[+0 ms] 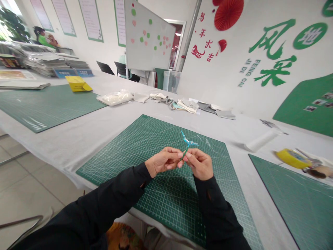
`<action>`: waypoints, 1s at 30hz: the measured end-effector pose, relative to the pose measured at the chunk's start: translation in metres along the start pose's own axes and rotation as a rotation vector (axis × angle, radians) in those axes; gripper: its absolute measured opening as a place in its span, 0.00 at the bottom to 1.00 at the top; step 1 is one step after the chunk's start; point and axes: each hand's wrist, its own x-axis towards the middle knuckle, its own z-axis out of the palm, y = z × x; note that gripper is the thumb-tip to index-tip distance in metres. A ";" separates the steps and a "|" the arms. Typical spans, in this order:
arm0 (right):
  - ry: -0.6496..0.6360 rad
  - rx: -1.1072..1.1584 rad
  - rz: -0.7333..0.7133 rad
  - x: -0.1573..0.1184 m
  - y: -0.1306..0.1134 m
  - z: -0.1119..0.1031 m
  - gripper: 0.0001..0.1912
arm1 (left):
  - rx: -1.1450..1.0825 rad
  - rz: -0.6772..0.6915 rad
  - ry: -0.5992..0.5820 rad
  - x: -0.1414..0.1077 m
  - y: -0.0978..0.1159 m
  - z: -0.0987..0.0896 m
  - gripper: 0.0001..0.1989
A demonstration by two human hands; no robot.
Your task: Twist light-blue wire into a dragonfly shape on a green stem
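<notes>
A small blue flower-like piece (189,142) on a thin green stem (184,153) stands up between my two hands, above a green cutting mat (125,152). My left hand (166,160) pinches the stem from the left. From the right, my right hand (200,163) pinches the same stem, its fingertips close to those of the left. The lower end of the stem is partly hidden by the fingers.
More cutting mats lie left (52,104) and right (293,198). A yellow card (78,84), a plastic bag (116,97) and cloth pieces (187,105) lie farther back. A yellow tape roll (292,158) is at the right. Beyond stands a whiteboard (151,38).
</notes>
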 end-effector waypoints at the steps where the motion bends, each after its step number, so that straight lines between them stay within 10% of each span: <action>1: -0.004 0.012 0.001 0.000 0.000 0.000 0.11 | 0.006 0.009 -0.002 0.000 0.000 0.000 0.12; 30: 0.032 -0.084 -0.068 0.000 -0.003 0.002 0.09 | 0.012 0.064 0.071 0.001 -0.004 -0.004 0.11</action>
